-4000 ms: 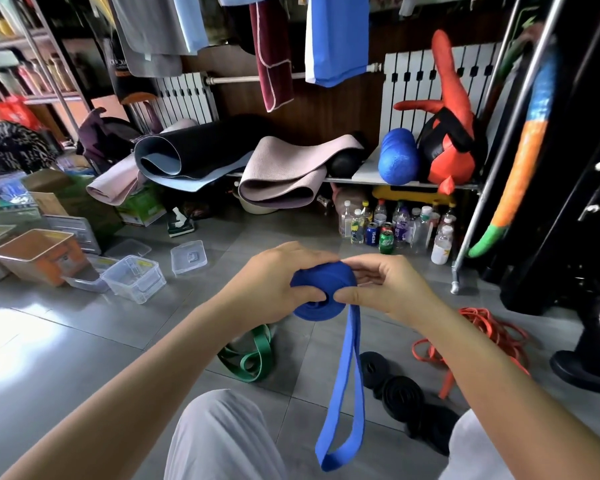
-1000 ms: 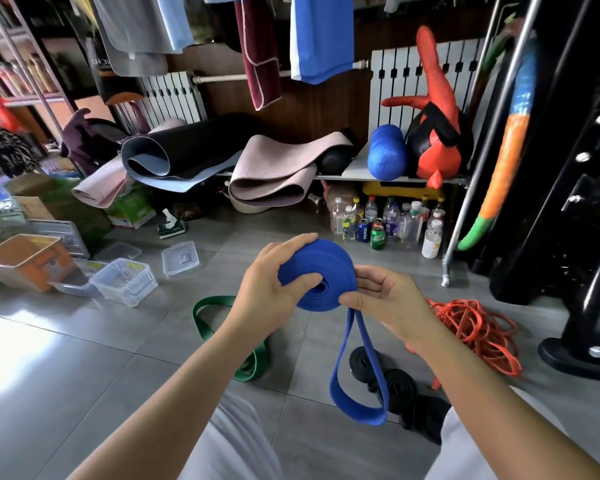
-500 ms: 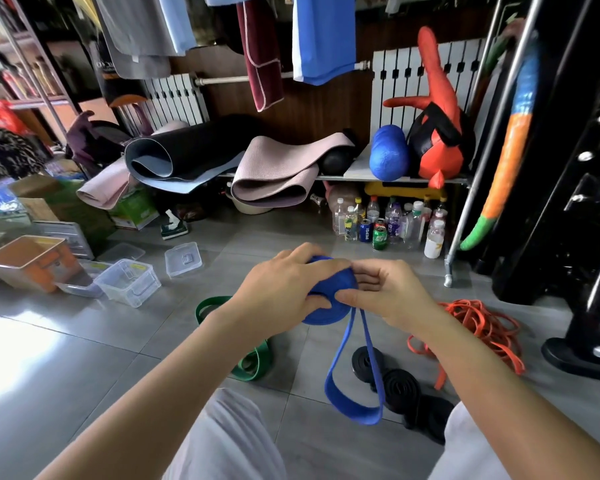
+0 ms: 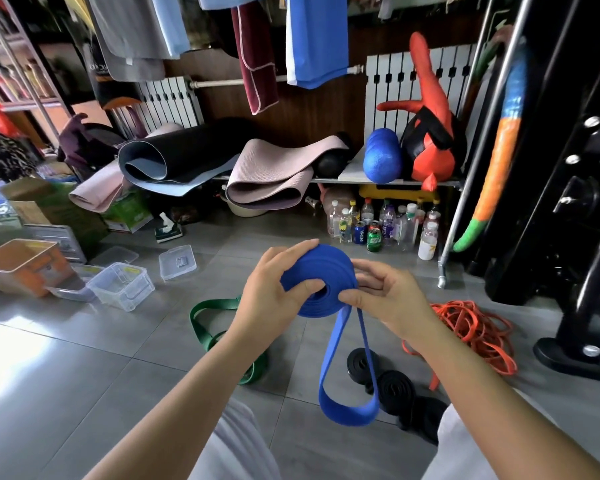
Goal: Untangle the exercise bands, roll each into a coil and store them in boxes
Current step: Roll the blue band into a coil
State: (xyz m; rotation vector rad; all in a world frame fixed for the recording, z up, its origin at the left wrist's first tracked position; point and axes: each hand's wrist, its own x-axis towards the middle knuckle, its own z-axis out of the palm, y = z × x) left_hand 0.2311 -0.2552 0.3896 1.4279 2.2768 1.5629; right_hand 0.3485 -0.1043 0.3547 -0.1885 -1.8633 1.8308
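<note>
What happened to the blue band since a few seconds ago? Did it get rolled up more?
Yes. The coil of blue band is fatter now, and the loop hanging below it is shorter, drawn up into the roll. The left hand and right hand grip the coil as before. The green band, orange band, black bands and clear box lie on the floor where they were.

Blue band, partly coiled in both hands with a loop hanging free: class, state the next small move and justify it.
Probably another turn of the coil. The left hand grips the rolled part of the blue band, the right hand pinches where the tail leaves it, and a loop hangs unrolled below. That likely needs winding in before boxing.
</note>
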